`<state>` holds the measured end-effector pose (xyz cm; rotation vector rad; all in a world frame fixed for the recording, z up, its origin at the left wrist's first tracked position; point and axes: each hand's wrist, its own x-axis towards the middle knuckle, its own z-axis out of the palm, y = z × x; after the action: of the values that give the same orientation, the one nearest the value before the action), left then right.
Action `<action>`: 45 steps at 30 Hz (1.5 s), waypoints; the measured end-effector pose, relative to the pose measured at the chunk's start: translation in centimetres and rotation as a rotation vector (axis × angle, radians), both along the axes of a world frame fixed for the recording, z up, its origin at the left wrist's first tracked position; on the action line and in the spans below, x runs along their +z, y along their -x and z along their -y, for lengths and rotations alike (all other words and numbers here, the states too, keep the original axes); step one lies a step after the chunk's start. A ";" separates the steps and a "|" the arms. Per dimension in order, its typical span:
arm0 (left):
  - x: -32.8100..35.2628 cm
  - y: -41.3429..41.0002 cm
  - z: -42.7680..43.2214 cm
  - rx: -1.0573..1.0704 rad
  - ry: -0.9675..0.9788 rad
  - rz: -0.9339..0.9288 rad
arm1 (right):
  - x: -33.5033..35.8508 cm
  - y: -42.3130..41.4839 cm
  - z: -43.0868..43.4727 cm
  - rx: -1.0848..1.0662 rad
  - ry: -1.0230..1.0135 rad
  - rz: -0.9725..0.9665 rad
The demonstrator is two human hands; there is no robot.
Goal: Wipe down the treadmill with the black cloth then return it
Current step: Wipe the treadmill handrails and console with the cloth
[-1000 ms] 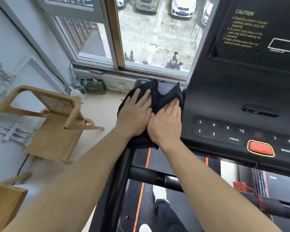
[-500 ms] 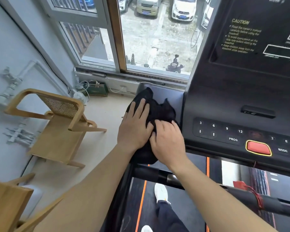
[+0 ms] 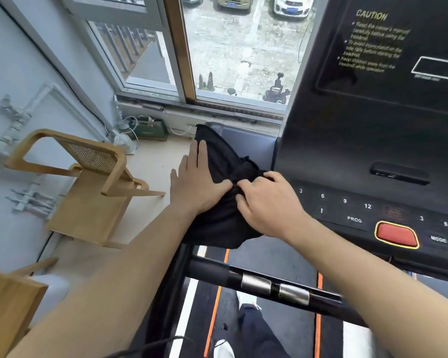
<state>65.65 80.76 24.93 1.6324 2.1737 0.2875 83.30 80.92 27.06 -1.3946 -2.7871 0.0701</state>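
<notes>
The black cloth (image 3: 219, 161) lies bunched on the grey left wing (image 3: 251, 146) of the treadmill console (image 3: 352, 140). My left hand (image 3: 195, 182) presses flat on the cloth's left side, fingers extended toward the window. My right hand (image 3: 267, 202) sits just right of it with fingers curled, pinching a fold of the cloth beside the speed buttons. The cloth's lower edge hangs over the console's front edge above the crossbar (image 3: 269, 285).
A wooden cane-back chair (image 3: 88, 182) stands left of the treadmill by the wall, another wooden piece (image 3: 8, 306) at bottom left. The red stop button (image 3: 396, 233) is right of my hands. A window (image 3: 238, 47) lies ahead. My shoe (image 3: 246, 298) rests on the belt below.
My right hand's fingers went from flat on the cloth to curled, gathering it. The cloth bunched up and uncovered more of the grey wing. My left hand stayed flat.
</notes>
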 end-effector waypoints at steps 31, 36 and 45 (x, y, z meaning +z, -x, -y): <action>0.5 -2.8 -6.4 -0.099 -0.088 -0.290 | 0.6 1.7 -6.3 -0.128 -0.168 0.195; 0.2 -1.3 -3.9 -0.021 -0.057 -0.095 | 0.6 2.8 -7.9 0.032 -0.248 0.134; 0.1 -0.3 1.6 -0.209 -0.322 0.029 | -0.9 1.7 -3.1 0.065 -0.198 -0.032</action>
<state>65.97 79.21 25.02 1.9955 1.9907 0.6199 81.61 84.07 26.11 -1.2472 -2.7244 -0.1763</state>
